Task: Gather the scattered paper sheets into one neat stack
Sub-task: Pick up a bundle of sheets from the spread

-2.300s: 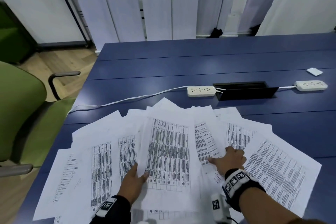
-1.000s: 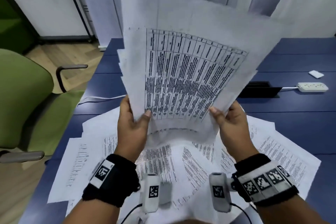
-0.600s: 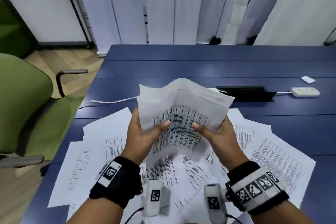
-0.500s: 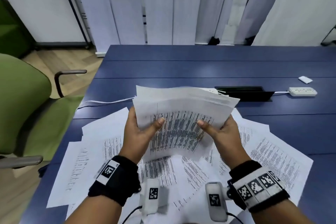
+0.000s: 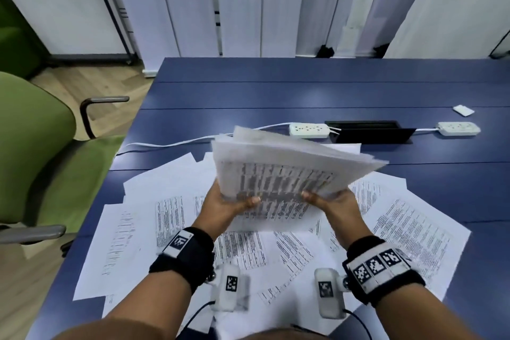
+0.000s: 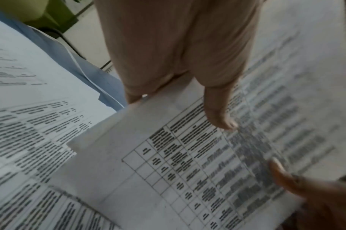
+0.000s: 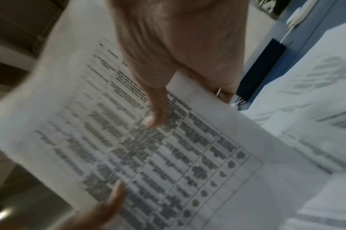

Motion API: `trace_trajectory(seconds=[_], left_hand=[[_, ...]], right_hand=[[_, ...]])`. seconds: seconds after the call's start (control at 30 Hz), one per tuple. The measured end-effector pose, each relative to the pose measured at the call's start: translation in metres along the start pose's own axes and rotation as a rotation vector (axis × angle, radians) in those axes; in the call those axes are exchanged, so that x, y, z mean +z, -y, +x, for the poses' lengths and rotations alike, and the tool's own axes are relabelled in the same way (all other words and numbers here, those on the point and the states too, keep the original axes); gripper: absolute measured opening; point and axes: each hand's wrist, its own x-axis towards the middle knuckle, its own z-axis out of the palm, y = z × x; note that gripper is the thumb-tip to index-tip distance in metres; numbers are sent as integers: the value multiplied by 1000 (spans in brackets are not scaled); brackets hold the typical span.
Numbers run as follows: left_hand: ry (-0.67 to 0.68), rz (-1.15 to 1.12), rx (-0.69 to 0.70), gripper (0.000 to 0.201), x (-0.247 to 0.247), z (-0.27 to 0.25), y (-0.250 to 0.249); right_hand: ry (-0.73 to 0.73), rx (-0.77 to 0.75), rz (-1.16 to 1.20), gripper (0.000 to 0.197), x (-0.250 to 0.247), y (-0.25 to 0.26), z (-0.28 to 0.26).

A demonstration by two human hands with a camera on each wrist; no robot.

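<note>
Both hands hold a bundle of printed sheets (image 5: 278, 174) above the blue table (image 5: 303, 91). My left hand (image 5: 226, 207) grips its left side, thumb on top of the printed grid and fingers underneath. My right hand (image 5: 331, 201) grips the right side the same way. The bundle (image 6: 188, 163) lies nearly flat, its far edges fanned and uneven. In the right wrist view the bundle (image 7: 128, 140) fills the frame, with a thumb of each hand on it. Several loose sheets (image 5: 132, 243) lie spread on the table below and around my hands.
Two white power strips (image 5: 309, 130) (image 5: 458, 128) with cords flank a black cable box (image 5: 367, 132) beyond the papers. A small white card (image 5: 463, 110) lies far right. A green armchair (image 5: 36, 152) stands by the table's left edge.
The sheets were lifted off the table by both hands, held up high, then brought down. Since half a second ago the bundle has flattened and its far edge has swung right.
</note>
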Motion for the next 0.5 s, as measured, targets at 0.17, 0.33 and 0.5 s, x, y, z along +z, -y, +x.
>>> trace_trajectory(seconds=[0.17,0.33,0.5], left_hand=[[-146,86,-90,12,-2,3,8],[-594,140,-154,17,-74,-1,25],[-661,398,-513,44,-142,-29,86]], right_hand=[[-19,18,-27,41,19,-6,8],[-59,17,-42,37,18,-11,23],[19,440,-513,33,22,-91,21]])
